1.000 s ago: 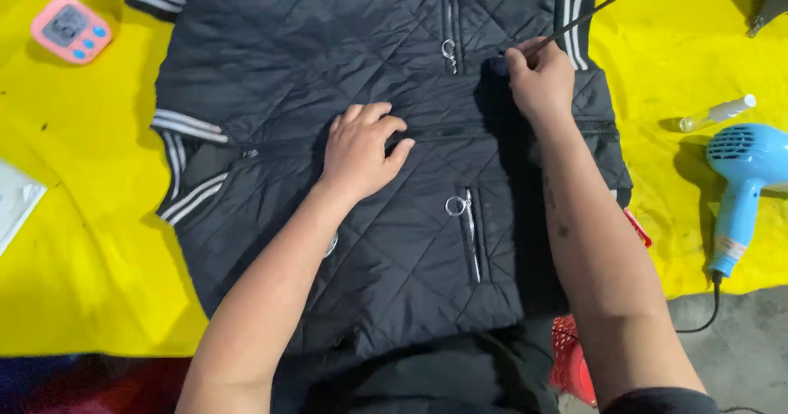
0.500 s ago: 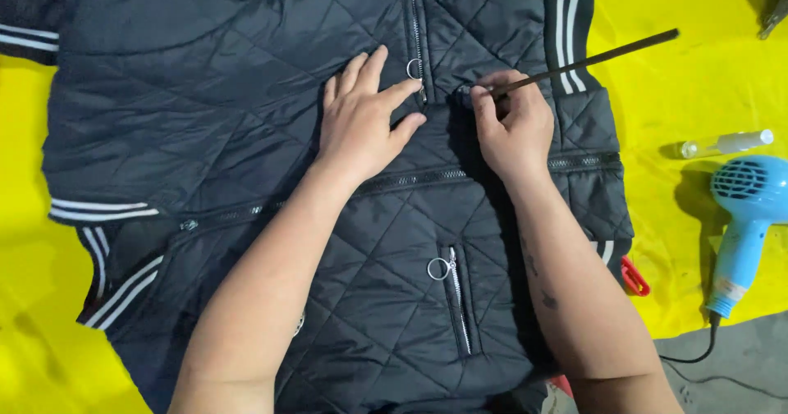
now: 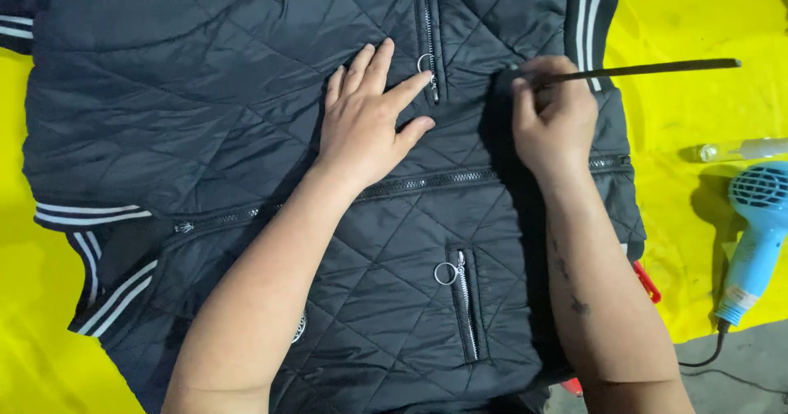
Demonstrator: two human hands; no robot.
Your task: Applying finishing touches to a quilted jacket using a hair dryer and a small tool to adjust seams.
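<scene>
— Surface? Yellow cloth [image 3: 722,242] spread over the table, bare grey patch at the lower right corner.

— And on it? Black quilted jacket [image 3: 246,135] laid flat, white-striped ribbing at cuffs and hem, main zipper [image 3: 443,180] running left to right across the middle.

— Left hand [image 3: 365,127]? Pressed flat on the quilting, fingers [image 3: 382,57] spread and straight, holding nothing; forefinger tip touching the ring pull [image 3: 425,63] of the upper pocket zipper.

— Right hand [image 3: 558,118]? Curled closed around one end of a thin dark rod [image 3: 648,70], thumb and fingertips pinched on it just right of that pocket.

— Rod's lie? Long axis almost level, stretched rightward from the grip, past the striped band [image 3: 587,20], free end out over the yellow cloth. Gripped end near the left forefinger, only the pocket zipper between.

— Nearer hand to the pocket? Left, already in contact; right just beside.

— Anything else? Second ring-pull pocket [image 3: 464,299] lower down, between the forearms. Blue hair dryer [image 3: 759,233] at the right edge with its cord trailing, clear small bottle [image 3: 743,149] lying above it, red something [image 3: 647,281] poking from under the jacket's edge.
</scene>
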